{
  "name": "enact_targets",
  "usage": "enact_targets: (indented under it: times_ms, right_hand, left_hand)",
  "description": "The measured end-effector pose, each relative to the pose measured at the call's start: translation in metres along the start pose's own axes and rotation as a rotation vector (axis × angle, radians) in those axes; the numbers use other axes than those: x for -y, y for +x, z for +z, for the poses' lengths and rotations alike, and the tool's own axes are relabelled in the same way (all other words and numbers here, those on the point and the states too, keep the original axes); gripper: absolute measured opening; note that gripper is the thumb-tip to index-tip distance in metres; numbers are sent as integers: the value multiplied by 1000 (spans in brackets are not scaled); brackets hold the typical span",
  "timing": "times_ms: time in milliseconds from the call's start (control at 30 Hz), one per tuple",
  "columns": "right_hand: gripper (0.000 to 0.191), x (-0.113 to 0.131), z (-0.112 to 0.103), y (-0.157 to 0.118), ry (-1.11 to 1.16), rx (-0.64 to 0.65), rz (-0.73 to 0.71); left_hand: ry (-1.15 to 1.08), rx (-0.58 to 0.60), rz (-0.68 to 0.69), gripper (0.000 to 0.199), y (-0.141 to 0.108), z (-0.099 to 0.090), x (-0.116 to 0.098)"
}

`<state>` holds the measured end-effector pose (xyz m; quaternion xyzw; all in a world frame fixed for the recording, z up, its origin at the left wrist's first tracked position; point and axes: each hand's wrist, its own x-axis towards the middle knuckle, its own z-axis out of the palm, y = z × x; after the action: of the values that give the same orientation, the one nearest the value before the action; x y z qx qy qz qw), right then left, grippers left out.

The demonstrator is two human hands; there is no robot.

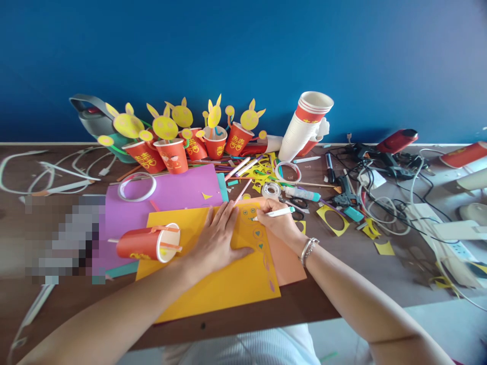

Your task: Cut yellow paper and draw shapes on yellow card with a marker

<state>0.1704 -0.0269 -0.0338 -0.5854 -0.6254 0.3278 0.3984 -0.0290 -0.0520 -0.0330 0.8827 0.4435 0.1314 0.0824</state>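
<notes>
My right hand (279, 218) grips a white marker (280, 211) with a green end, its tip at a face drawn on the yellow-orange paper sheet (213, 294). Below the face run small circles with green hearts and some pink-purple outlined shapes down the sheet's right edge. Fingers spread, my left hand (218, 238) lies flat on the same sheet. Left of that hand, a red paper cup (139, 243) with an orange strip across its mouth lies on its side. Under the yellow-orange sheet are a peach sheet (291, 266) and a purple sheet (182, 185).
Several red cups (171, 156) with yellow rabbit faces stand by the blue wall. A tall stack of paper cups (302, 129) leans right of them. Tape rolls (137, 186), yellow scraps (333, 221), a glue gun (346, 191), cables and a power strip (449, 238) clutter the table.
</notes>
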Motion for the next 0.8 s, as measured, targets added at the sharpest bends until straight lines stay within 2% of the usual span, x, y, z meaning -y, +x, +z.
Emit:
enact_targets:
  times_ms: [367, 800]
  right_hand:
    - [27, 1, -1, 0, 43, 3, -45]
    - [26, 1, 0, 0, -26, 4, 24]
  left_hand:
    - [-2, -11, 4, 95, 0, 1, 0]
    - [18, 9, -2, 94, 0, -1, 0]
